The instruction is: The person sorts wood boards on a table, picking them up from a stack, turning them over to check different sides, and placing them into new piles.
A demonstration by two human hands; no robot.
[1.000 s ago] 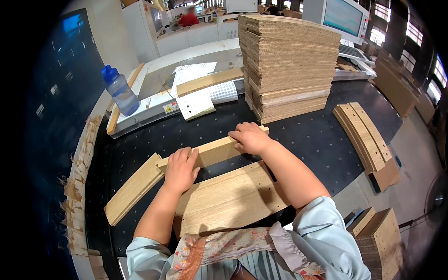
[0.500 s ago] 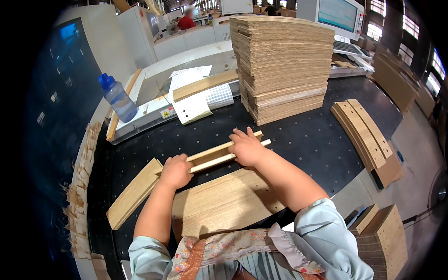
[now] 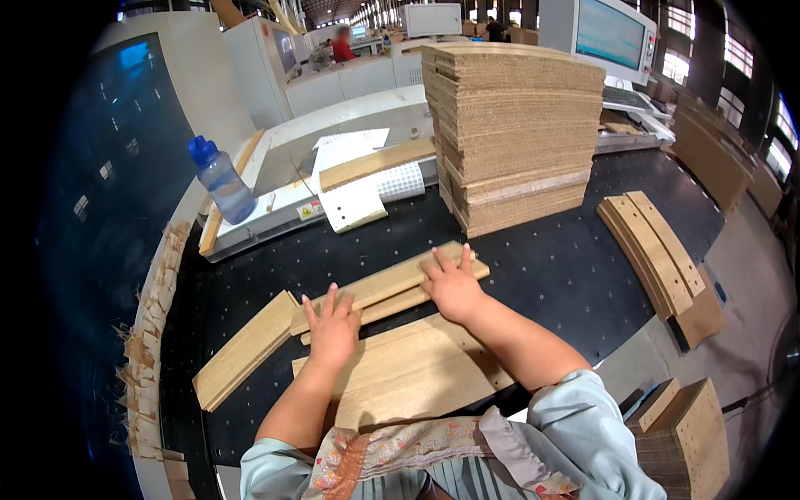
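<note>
Two narrow wooden boards lie side by side on the black table, a far board (image 3: 385, 283) and a near board (image 3: 392, 306). My left hand (image 3: 333, 327) rests on their left part, its fingers spread over the wood. Toward the right end, my right hand (image 3: 452, 289) lies on the same boards with fingers apart. Neither hand is closed around anything. Closer to my body are wider light wooden panels (image 3: 417, 367), partly covered by my forearms. To the left, a short stack of narrow boards (image 3: 242, 354) lies at a slant.
A tall stack of wooden panels (image 3: 521, 133) stands behind my right hand. Drilled boards (image 3: 654, 250) lie at the table's right side, with more drilled pieces (image 3: 692, 425) below. A blue water bottle (image 3: 223, 182) and papers (image 3: 354, 204) sit on the white machine ledge.
The two boards stood on edge between my hands; now they lie flatter, with their faces up. My fingers have gone from gripping to spread on top.
</note>
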